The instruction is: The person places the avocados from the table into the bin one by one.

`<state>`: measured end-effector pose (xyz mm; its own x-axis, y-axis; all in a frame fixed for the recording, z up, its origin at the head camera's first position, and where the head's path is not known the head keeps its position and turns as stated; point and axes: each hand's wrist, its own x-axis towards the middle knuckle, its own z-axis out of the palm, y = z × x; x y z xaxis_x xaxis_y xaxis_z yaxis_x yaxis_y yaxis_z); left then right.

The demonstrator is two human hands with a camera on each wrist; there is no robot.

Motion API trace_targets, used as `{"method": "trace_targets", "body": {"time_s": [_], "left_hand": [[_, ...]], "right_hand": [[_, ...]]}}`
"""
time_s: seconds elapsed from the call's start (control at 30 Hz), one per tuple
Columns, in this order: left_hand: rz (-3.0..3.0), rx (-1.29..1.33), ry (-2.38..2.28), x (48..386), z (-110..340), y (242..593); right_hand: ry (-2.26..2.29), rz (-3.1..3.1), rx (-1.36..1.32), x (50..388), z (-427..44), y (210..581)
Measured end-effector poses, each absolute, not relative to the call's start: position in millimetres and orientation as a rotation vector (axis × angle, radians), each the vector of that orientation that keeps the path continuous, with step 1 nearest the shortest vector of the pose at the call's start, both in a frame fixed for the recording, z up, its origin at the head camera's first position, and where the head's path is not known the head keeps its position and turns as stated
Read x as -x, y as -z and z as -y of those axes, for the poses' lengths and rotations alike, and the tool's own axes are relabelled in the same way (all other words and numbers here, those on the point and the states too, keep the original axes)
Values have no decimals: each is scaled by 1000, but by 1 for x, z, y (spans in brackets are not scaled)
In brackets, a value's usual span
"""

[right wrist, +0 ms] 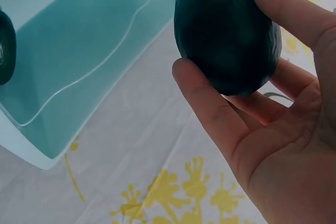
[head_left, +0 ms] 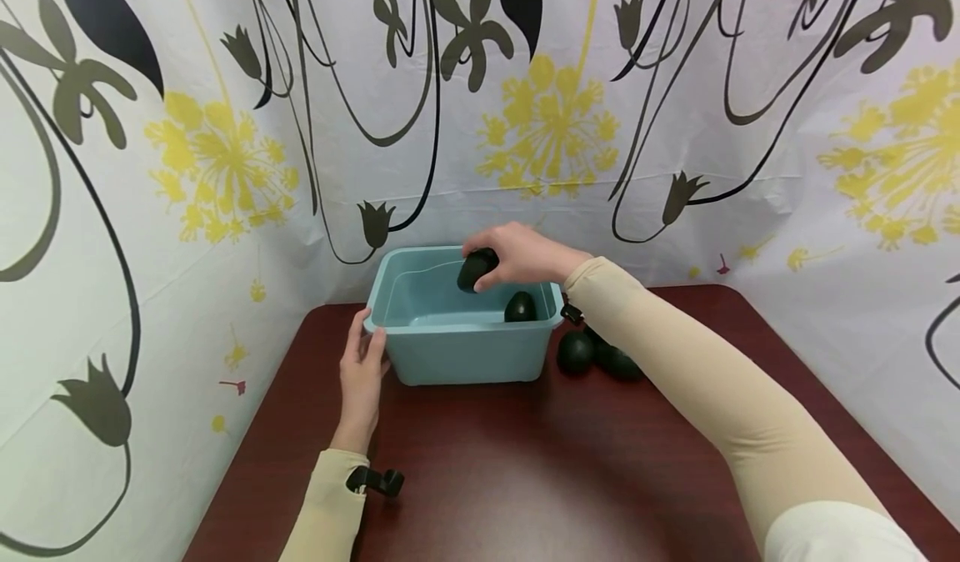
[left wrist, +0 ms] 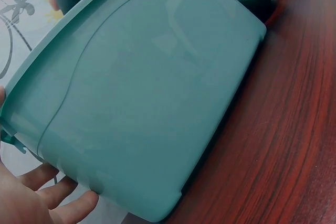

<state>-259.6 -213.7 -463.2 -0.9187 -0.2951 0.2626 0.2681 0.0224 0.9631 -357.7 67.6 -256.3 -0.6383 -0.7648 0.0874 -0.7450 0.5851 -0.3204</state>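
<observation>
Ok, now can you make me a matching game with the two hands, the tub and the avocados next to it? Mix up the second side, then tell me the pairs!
Column one:
1. Tub
2. Right hand
3. Left hand
4. Avocado group

Column two:
A. Holds one avocado
B. On the table, beside the tub
C. Pale blue-green
D. At the tub's left end

Pairs: 1-C, 2-A, 3-D, 4-B

Right hand (head_left: 517,253) grips higher than left hand (head_left: 362,374)
</observation>
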Motion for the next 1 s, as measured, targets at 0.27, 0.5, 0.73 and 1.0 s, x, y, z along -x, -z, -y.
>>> {"method": "trace_targets", "body": {"time_s": [0.27, 0.5, 0.73, 1.0], "left_hand": [[1927, -40, 1949, 260, 214, 465], [1925, -37, 1941, 261, 214, 465], [1927, -22, 1940, 261, 213, 464], [1926, -26, 1938, 260, 213, 463]], "right_hand": [[440, -2723, 1285, 360, -63, 264], [407, -2714, 1277, 362, -60, 269], [351, -2720, 1274, 362, -60, 272], [358, -2701, 1286, 362, -61, 278]]}}
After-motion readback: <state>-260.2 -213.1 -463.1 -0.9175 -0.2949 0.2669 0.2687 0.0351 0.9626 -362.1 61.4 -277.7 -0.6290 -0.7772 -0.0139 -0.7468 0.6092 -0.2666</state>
